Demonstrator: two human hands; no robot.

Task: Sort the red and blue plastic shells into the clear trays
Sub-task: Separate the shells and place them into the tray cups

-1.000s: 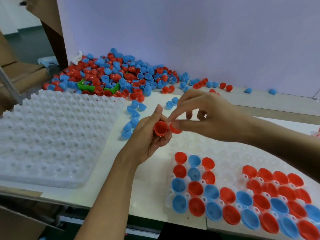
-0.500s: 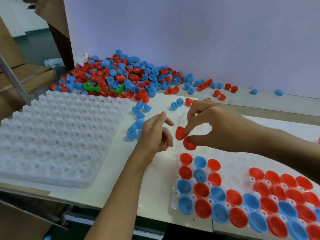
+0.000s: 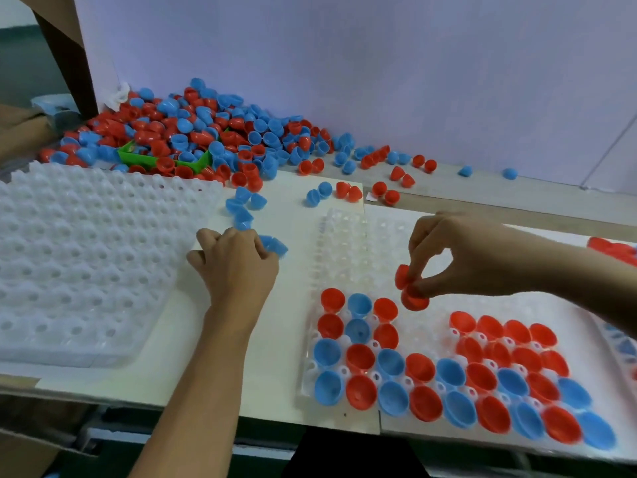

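Observation:
My right hand (image 3: 451, 257) pinches two red shells (image 3: 410, 288) just above the clear tray (image 3: 344, 236), over an empty pocket right of the tray's third column. The tray's near rows hold mixed red shells (image 3: 360, 357) and blue shells (image 3: 327, 351), open side up. My left hand (image 3: 238, 267) lies on the table left of the tray. Its fingers curl over loose blue shells (image 3: 275, 244). A big pile of red and blue shells (image 3: 193, 132) lies at the back left.
A stack of white pocketed trays (image 3: 86, 253) fills the left of the table. A green box (image 3: 138, 158) sits half buried in the pile. Stray shells (image 3: 386, 194) lie scattered behind the clear tray. A pale wall closes the back. The table's front edge runs close below.
My left hand let go of the red shell and moved left onto the loose blue shells. My right hand carried two red shells right and down over the tray.

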